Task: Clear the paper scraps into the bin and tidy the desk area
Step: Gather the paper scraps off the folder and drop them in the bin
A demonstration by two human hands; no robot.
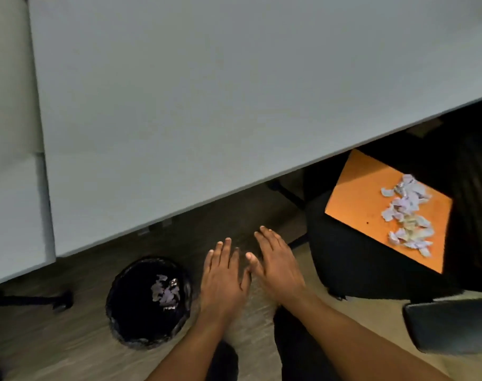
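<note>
A round black bin (129, 320) lined with a dark bag stands on the floor at lower left, with a few pale paper scraps (165, 292) inside. An orange sheet (358, 199) lies on a black chair seat at right and carries a pile of several white paper scraps (407, 213). My left hand (223, 279) and my right hand (278, 262) hover side by side over the floor between the bin and the chair. Both are palm down, fingers spread, thumbs nearly touching, holding nothing.
A large white desk top (206, 105) fills the upper view, its edge running diagonally above my hands. The black chair (358, 265) stands at right with a dark armrest (451, 325) at lower right. A black wheeled chair leg (41, 301) lies on the floor at left.
</note>
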